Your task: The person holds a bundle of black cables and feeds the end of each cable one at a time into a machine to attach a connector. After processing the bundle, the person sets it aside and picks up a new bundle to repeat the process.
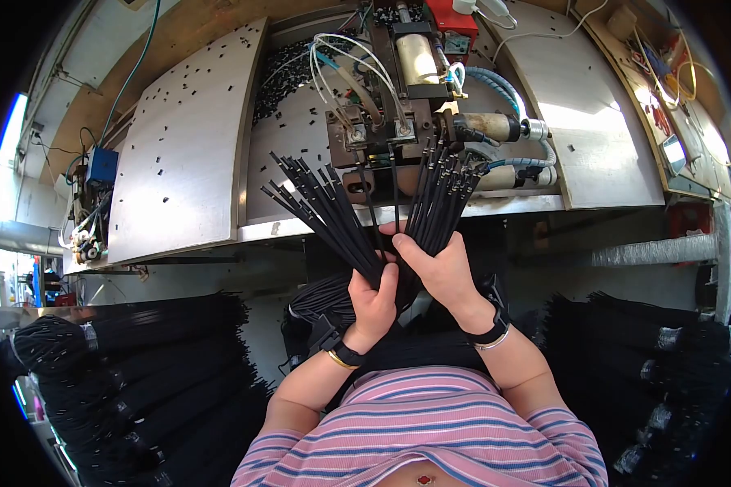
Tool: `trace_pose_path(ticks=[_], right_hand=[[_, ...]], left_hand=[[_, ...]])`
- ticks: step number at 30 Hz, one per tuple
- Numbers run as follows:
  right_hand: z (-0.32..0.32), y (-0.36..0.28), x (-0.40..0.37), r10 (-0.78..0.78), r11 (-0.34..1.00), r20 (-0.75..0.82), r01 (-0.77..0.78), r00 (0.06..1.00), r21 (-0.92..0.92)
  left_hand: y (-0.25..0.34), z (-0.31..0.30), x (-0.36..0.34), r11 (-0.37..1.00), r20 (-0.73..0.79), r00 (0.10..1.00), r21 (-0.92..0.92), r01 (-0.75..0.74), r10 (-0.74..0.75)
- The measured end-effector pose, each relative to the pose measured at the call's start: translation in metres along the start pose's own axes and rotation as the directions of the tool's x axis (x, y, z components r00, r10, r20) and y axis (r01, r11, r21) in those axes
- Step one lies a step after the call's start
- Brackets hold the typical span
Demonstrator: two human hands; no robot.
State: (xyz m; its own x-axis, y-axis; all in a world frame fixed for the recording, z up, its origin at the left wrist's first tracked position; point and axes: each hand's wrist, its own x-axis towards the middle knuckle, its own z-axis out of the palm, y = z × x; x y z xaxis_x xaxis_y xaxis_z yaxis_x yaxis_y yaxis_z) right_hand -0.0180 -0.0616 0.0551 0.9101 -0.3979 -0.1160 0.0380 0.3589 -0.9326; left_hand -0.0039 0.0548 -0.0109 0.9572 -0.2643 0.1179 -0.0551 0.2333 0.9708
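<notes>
My left hand (374,299) is wrapped round a fanned bundle of black cords (330,215) whose tips point up and left. Beside it, my right hand (436,272) grips a second bundle of black cords (444,195), fanned up and to the right. Between the bundles, two single cords (396,191) run up from my hands to the metal heads of the machine (371,134). Many cord ends carry small shiny bands. The lower parts of both bundles are hidden behind my hands.
Metal panels (183,138) with scattered small black pieces flank the machine. A metal front edge (280,227) crosses below it. Large heaps of black cords lie at the left (154,365) and right (633,365). A blue box (101,165) stands at the far left.
</notes>
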Motion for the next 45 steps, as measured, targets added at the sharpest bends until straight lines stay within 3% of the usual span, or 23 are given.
trace_pose_path(ticks=[4, 12, 21, 37, 41, 45], right_hand=[[-0.004, 0.004, 0.0, -0.017, 0.993, -0.011, 0.016, 1.0, -0.115], [-0.003, -0.003, 0.003, 0.033, 0.988, 0.033, -0.027, 0.999, -0.154], [0.005, 0.004, 0.007, -0.025, 0.996, -0.064, 0.02, 0.998, -0.086], [0.01, 0.01, 0.02, -0.027, 0.985, -0.11, 0.007, 0.994, -0.173], [0.01, -0.002, 0.019, -0.001, 0.99, -0.076, -0.009, 0.997, -0.137], [0.008, -0.006, 0.019, 0.061, 0.991, 0.059, -0.053, 0.996, -0.123]], left_hand=[[-0.003, 0.0, 0.0, 1.0, -0.021, 1.0, -0.007, -0.01, 0.01], [0.001, 0.001, 0.0, 0.999, 0.001, 1.0, 0.034, -0.002, 0.002], [0.003, 0.001, 0.007, 0.999, -0.02, 0.999, 0.019, -0.028, 0.028], [0.008, 0.0, 0.017, 0.999, -0.025, 1.0, -0.04, 0.001, -0.002], [0.005, -0.001, 0.018, 1.0, -0.023, 1.0, -0.01, -0.013, 0.013], [0.005, 0.002, 0.016, 0.999, -0.045, 0.999, -0.042, -0.029, 0.027]])
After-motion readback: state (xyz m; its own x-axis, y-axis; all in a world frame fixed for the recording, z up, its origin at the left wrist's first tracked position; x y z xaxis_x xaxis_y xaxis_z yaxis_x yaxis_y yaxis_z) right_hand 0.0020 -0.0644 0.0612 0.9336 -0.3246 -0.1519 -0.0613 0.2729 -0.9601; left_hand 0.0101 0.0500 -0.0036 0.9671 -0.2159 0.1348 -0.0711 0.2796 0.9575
